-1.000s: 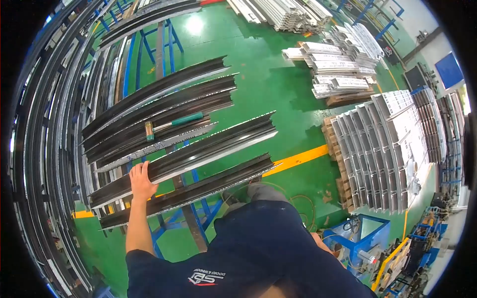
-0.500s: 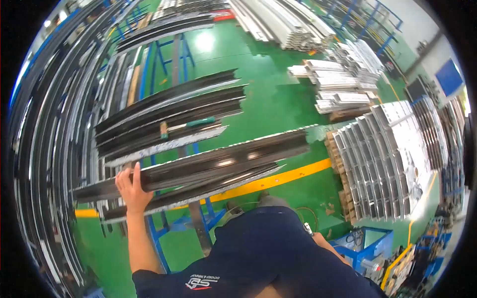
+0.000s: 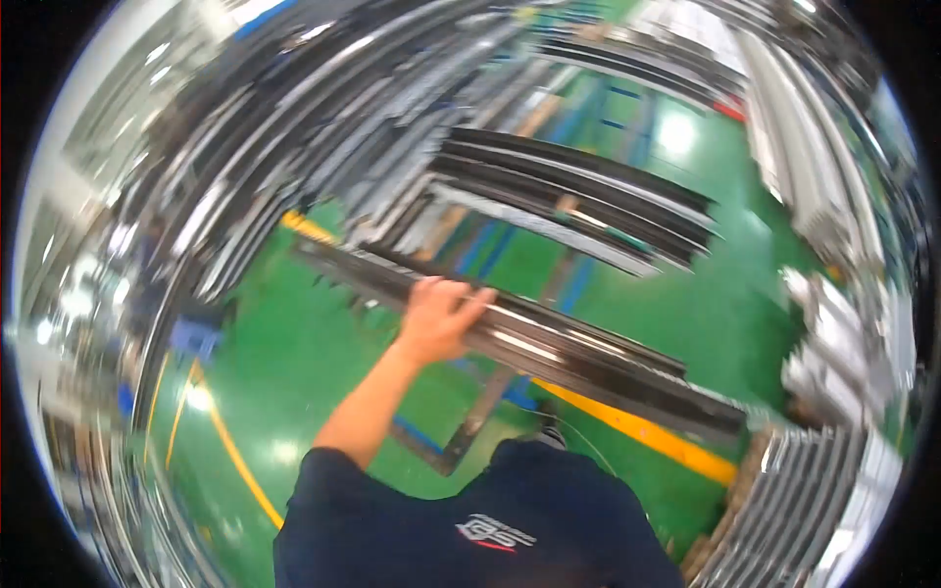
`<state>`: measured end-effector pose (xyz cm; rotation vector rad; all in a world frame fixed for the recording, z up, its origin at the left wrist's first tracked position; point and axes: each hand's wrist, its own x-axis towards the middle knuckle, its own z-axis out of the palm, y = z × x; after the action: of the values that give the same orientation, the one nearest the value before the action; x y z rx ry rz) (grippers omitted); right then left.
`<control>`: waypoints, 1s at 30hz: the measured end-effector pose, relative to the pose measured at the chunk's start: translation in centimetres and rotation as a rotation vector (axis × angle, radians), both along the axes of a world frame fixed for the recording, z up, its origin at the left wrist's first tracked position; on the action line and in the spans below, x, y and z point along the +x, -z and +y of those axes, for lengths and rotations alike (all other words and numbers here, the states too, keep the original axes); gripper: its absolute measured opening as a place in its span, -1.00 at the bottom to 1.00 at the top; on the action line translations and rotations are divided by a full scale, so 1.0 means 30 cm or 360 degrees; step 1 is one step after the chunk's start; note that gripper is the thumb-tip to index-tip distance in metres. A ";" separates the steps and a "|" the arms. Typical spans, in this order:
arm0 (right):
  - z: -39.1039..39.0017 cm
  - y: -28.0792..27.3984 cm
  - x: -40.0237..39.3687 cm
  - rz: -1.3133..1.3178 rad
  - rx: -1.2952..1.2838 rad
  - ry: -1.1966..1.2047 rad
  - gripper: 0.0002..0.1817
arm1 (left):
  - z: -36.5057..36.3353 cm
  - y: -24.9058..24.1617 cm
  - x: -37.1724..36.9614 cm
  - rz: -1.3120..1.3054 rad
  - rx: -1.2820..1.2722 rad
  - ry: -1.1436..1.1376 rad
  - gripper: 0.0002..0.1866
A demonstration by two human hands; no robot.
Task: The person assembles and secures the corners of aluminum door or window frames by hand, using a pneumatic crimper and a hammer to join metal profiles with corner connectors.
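Observation:
My left hand (image 3: 441, 318) is on a long dark metal profile (image 3: 588, 367) that slants across the middle of the view. Its fingers are bent over the far edge of the profile, and the thumb lies to the right. Close behind this piece runs another dark profile (image 3: 627, 348). Farther back, a mallet with a green handle (image 3: 619, 238) and a pale head lies on a stack of dark profiles (image 3: 578, 181). Out of sight is my right hand.
A blue stand with a dark crossbar (image 3: 475, 426) is under the profiles. Long profiles on racks (image 3: 323, 98) fill the upper left. Silvery stacked profiles (image 3: 799, 500) stand at the lower right, pale ones (image 3: 799, 147) farther back. A yellow line (image 3: 637, 431) crosses the green floor.
The view has swung to the left and is blurred. The profile under my left hand now slopes down to the right. My right hand, at the lower right earlier with a small tool, has left the view.

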<state>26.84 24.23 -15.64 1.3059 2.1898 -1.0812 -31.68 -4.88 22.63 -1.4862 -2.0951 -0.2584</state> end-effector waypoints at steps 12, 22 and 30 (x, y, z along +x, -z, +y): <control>0.357 -0.028 -0.314 0.0304 0.0311 -0.0907 -0.61 | 0.012 0.069 0.217 0.0077 -0.0104 0.0064 -0.18; 0.303 -0.122 0.066 0.0144 0.0437 -0.1037 -0.64 | 0.176 0.110 -0.026 -0.0352 -0.0550 0.0149 -0.07; -0.260 -0.008 0.495 -0.0082 0.0471 -0.0704 -0.66 | 0.335 0.290 -0.423 -0.0781 -0.0942 0.0248 0.00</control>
<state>41.70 16.43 -15.40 0.8706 2.5023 -0.5661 -44.35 5.18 13.93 -2.1038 -2.5912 -0.0579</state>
